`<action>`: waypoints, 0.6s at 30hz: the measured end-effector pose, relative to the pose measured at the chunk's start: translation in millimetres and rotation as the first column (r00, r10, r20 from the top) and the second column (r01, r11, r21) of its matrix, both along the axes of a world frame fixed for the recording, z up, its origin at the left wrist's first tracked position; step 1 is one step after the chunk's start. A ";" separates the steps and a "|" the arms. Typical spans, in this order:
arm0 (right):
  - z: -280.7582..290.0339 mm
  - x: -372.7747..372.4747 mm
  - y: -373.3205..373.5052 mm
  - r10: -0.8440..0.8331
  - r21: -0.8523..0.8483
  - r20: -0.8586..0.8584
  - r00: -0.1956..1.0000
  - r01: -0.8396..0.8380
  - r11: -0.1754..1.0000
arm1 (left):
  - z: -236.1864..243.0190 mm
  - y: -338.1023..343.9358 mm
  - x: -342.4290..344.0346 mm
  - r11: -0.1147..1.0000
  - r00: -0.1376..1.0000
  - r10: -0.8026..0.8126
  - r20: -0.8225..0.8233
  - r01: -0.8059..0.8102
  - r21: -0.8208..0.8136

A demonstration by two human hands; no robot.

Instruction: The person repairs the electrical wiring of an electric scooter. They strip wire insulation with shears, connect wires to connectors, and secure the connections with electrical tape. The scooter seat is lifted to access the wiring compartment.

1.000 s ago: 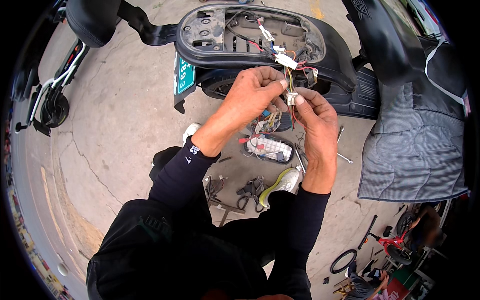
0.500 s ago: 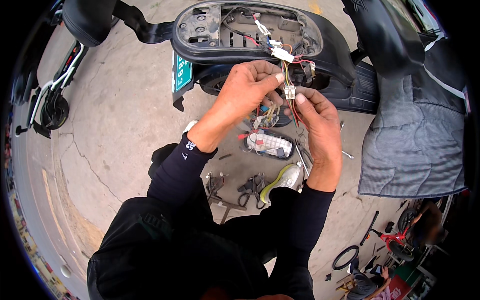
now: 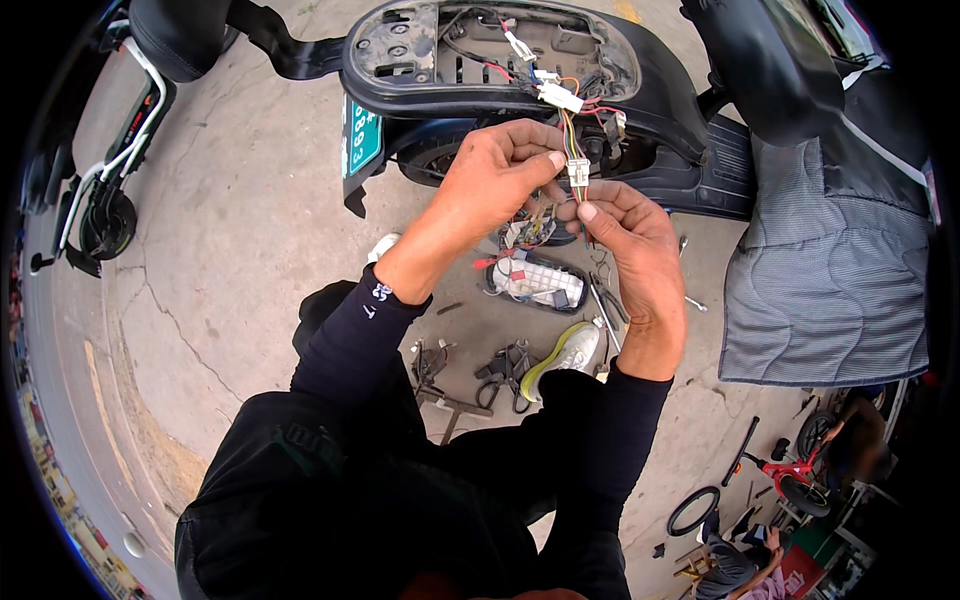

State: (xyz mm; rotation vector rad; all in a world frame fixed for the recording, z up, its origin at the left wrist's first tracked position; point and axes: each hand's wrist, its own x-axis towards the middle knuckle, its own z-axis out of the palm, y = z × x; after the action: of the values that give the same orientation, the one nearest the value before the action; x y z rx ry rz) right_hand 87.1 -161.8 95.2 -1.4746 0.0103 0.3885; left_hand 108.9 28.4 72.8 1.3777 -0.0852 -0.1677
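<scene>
Between my hands is a white wire connector (image 3: 578, 172) with several coloured wires running out above and below it. My left hand (image 3: 502, 172) is closed in a pinch beside the connector, thumb and forefinger at its upper left. Just under it, my right hand (image 3: 632, 228) pinches the wires (image 3: 583, 192) that leave its lower end. Above, a second white connector (image 3: 560, 97) hangs over the rim of the scooter's open seat compartment (image 3: 520, 60). A bundle of wires (image 3: 530, 232) below my left hand is partly hidden by it.
On the ground lie a white-and-black scooter part (image 3: 540, 283), scissors (image 3: 505, 375) and wrenches (image 3: 695, 304). A quilted grey cover (image 3: 825, 280) hangs at the right. A parked scooter (image 3: 110, 200) stands at the left. Another person (image 3: 745, 565) sits near a red small bike (image 3: 790, 470).
The connector has shifted slightly up. My right hand's fingertips have moved from the connector's side down to the wires below it. My left hand has barely moved.
</scene>
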 end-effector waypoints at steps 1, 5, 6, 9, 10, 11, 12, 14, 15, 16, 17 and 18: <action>1.2 -0.3 0.4 -0.002 0.002 0.000 1.000 0.002 1.000 | 1.6 -0.6 -2.8 1.000 1.000 -0.011 -0.001 0.011 0.000; 1.5 -0.3 0.7 0.005 -0.024 -0.005 1.000 -0.005 1.000 | 1.9 -3.2 -9.5 0.999 0.999 -0.036 0.025 0.036 -0.009; 1.9 -0.2 0.5 0.010 -0.018 -0.011 1.000 -0.011 1.000 | -0.4 -4.2 -9.8 0.999 0.999 -0.037 0.039 0.037 -0.017; 1.8 -0.3 0.1 0.016 -0.010 -0.020 1.000 -0.017 1.000 | 0.1 -2.7 -9.1 0.998 0.999 -0.040 0.013 0.041 -0.044; 0.4 -0.6 -0.2 0.012 -0.014 -0.016 1.000 -0.012 1.000 | -1.6 -2.1 -8.4 0.998 0.998 -0.055 0.012 0.055 -0.037; -0.2 -1.1 -0.5 0.008 -0.017 -0.013 1.000 -0.008 1.000 | -4.3 -1.1 -7.7 0.997 0.998 -0.069 0.011 0.069 -0.030; 0.8 -1.3 0.1 0.007 -0.030 -0.019 1.000 -0.008 1.000 | -5.6 -0.5 -7.8 0.996 0.997 -0.083 0.009 0.083 -0.022; 4.2 -1.7 1.6 0.005 -0.055 -0.033 0.999 -0.007 0.998 | -2.7 -0.3 -9.8 0.996 0.996 -0.093 0.006 0.093 -0.009; 3.5 -1.8 1.5 0.010 -0.066 -0.025 1.000 -0.011 0.998 | -1.4 -0.7 -10.7 0.995 0.995 -0.099 0.004 0.099 -0.003; 2.4 -1.6 1.3 0.014 -0.078 -0.018 1.000 -0.016 0.997 | -1.8 -1.2 -11.0 0.995 0.995 -0.096 0.008 0.096 0.016; 1.8 -1.7 1.1 0.019 -0.090 -0.011 1.000 -0.020 0.996 | -2.4 -1.7 -10.9 0.995 0.996 -0.094 0.012 0.093 0.034; 2.5 -1.9 1.8 0.017 -0.106 -0.020 1.000 -0.019 0.994 | -3.2 -1.7 -11.0 0.995 0.996 -0.090 0.014 0.089 0.054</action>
State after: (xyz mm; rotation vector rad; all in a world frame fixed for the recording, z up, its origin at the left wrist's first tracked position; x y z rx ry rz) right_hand 85.2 -160.0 97.7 -1.5767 0.0334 0.4227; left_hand 97.9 26.7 69.7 1.4297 -0.1573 -0.2346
